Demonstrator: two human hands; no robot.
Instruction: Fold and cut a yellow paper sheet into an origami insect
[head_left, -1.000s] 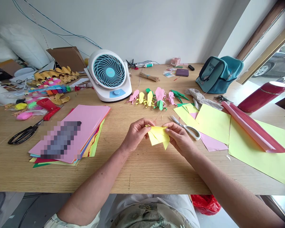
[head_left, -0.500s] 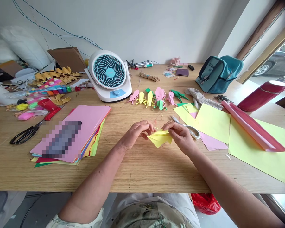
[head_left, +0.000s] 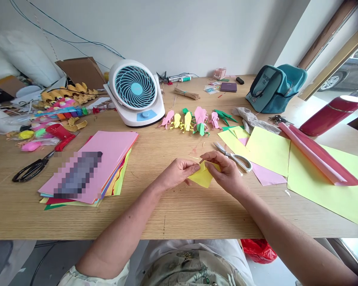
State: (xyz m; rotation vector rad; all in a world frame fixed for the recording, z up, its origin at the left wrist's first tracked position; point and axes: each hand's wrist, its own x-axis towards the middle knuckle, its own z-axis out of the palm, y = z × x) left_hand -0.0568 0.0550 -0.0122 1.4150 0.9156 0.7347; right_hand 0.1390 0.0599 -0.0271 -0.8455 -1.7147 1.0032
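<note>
A small folded piece of yellow paper (head_left: pixel 203 177) is held up between both hands over the table's near middle. My left hand (head_left: pixel 179 173) pinches its left edge with thumb and fingers. On the other side, my right hand (head_left: pixel 226 173) grips the upper right part, its thumb pressed on the front face. The fingers hide part of the folds. Just past my right hand lie white-handled scissors (head_left: pixel 241 162), blades apart. Several folded paper figures (head_left: pixel 201 116) in pink, yellow and green stand farther back.
A paper stack (head_left: pixel 107 159) lies to the left beside black-handled scissors (head_left: pixel 32 169). Behind stands a fan (head_left: pixel 135 89). Yellow sheets (head_left: pixel 270 149), a rolled red-pink sheet (head_left: pixel 319 159), a red flask (head_left: pixel 331 115) and a teal bag (head_left: pixel 271 89) occupy the right.
My left hand has moved right and closed on the paper's left edge. The paper has turned and shows a broader face, and my right thumb now presses its front.
</note>
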